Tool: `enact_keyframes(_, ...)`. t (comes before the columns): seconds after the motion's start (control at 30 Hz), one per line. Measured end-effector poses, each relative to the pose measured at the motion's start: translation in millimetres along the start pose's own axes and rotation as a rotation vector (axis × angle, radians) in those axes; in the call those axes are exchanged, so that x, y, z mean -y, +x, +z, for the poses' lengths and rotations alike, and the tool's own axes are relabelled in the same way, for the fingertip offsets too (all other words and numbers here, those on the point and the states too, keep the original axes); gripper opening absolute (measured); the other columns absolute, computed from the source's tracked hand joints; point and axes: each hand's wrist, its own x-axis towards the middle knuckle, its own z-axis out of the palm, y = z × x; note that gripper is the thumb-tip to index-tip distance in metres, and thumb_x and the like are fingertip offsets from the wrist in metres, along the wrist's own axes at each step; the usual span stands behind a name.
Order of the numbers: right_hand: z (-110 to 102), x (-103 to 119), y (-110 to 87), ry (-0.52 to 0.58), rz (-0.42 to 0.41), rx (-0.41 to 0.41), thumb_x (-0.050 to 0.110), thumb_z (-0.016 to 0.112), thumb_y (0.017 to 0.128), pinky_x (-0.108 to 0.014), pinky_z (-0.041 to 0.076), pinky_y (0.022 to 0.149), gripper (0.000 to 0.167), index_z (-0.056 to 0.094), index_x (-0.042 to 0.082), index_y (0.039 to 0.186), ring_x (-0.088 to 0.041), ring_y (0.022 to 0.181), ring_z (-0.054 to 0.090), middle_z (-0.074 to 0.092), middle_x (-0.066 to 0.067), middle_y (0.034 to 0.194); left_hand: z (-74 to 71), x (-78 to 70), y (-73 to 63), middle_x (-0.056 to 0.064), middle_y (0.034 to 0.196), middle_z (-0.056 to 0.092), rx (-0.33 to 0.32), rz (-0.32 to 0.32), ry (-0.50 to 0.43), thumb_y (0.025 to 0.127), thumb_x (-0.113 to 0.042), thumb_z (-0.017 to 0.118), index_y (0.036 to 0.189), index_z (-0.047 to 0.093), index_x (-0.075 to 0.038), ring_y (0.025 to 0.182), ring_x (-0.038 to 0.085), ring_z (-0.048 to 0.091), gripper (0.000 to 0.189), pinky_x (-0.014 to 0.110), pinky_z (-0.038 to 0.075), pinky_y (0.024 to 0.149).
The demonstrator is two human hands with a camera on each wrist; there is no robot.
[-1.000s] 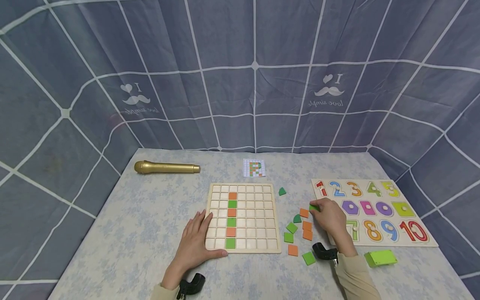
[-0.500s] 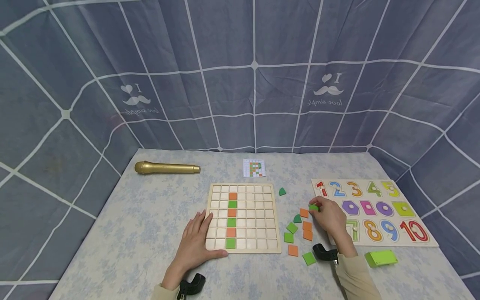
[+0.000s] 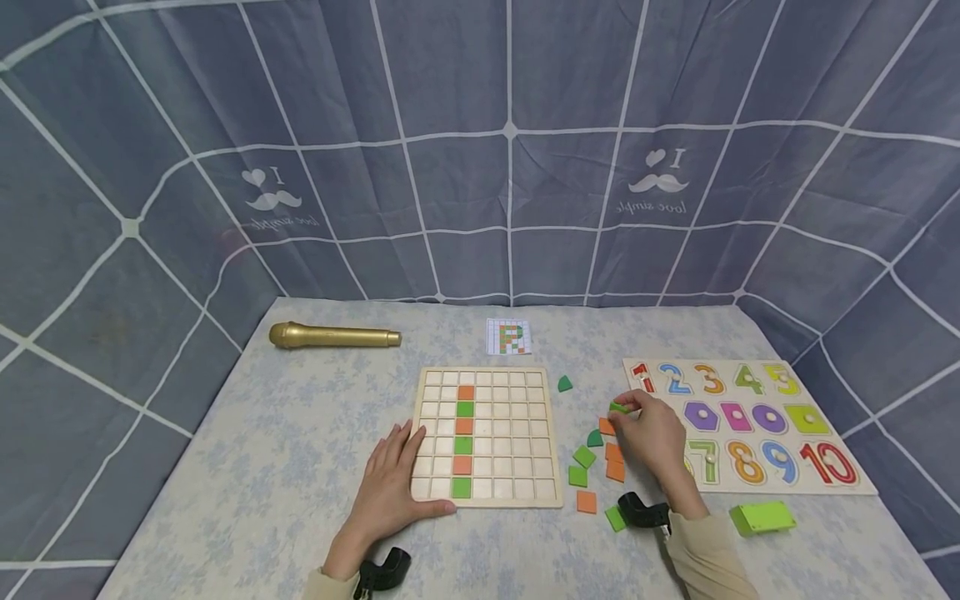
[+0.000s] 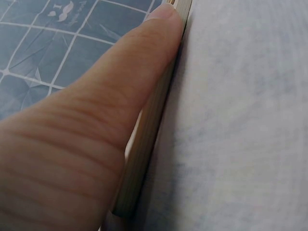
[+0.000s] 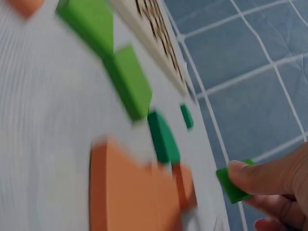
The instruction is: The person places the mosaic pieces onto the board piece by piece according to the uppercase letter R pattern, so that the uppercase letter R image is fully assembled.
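My left hand rests on the left front corner of the wooden grid board, its fingers straight along the left side and the thumb on the front edge. In the left wrist view the thumb lies along the board's rim. One column of the board holds alternating orange and green square tiles. My right hand pinches a green square tile between thumb and fingers, raised off the table, right of the board. Below and left of it lie loose orange tiles, green tiles and a dark green rounded piece.
A pattern card lies behind the board, and a gold microphone at the back left. The number puzzle board lies at the right, with a lime-green block in front of it. Another dark green piece is near the board's right side.
My right hand has shifted slightly left with the green tile, away from the number puzzle board. The left hand and grid board have stayed put.
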Motion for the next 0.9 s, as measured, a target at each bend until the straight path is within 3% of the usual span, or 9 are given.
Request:
enact_keyframes(0.17,12,22,4.3,0.075,-0.043,-0.026,0.014,0.077,0.080,-0.029,0.031,0.041,0.014,0.067,0.007,0.087,-0.016,0.051,0.043,0.062,-0.004,0.075,-0.2,0.4,0.3,0.022,0.150,0.026,-0.007,0.001,0.008,0.060,-0.072,0.072,0.147,0.033,-0.003,0.139,0.038,0.015,0.118,0.056,0.016,0.109)
enact_keyframes(0.43,43,57,12.7,0.142,-0.235,-0.014,0.015,0.083,0.074,-0.028,0.036,0.044,0.016,0.067,0.013,0.077,-0.012,0.055,0.046,0.062,0.002,0.073,-0.6,0.1,-0.3,0.022,0.150,0.025,0.002,0.001,-0.009,0.060,-0.071,0.073,0.148,0.032,-0.003,0.140,0.038,0.014,0.118,0.055,0.014,0.109)
enact_keyframes(0.63,62,83,22.7,0.191,-0.277,0.069,0.019,0.082,0.075,-0.025,0.030,0.039,0.011,0.073,0.015,0.081,-0.010,0.050,0.044,0.063,0.008,0.067,-1.3,-1.0,-0.3,0.023,0.150,0.026,-0.008,0.009,-0.014,0.060,-0.069,0.075,0.147,0.033,-0.002,0.139,0.039,0.015,0.118,0.055,0.015,0.109)
enact_keyframes(0.9,86,105,33.9,0.180,-0.306,0.211,0.019,0.075,0.083,-0.026,0.036,0.043,0.005,0.075,0.017,0.088,-0.008,0.055,0.048,0.067,0.004,0.080,-0.9,-1.0,-0.9,0.022,0.150,0.025,0.000,0.005,-0.012,0.062,-0.070,0.074,0.147,0.032,-0.002,0.139,0.038,0.014,0.117,0.055,0.015,0.109)
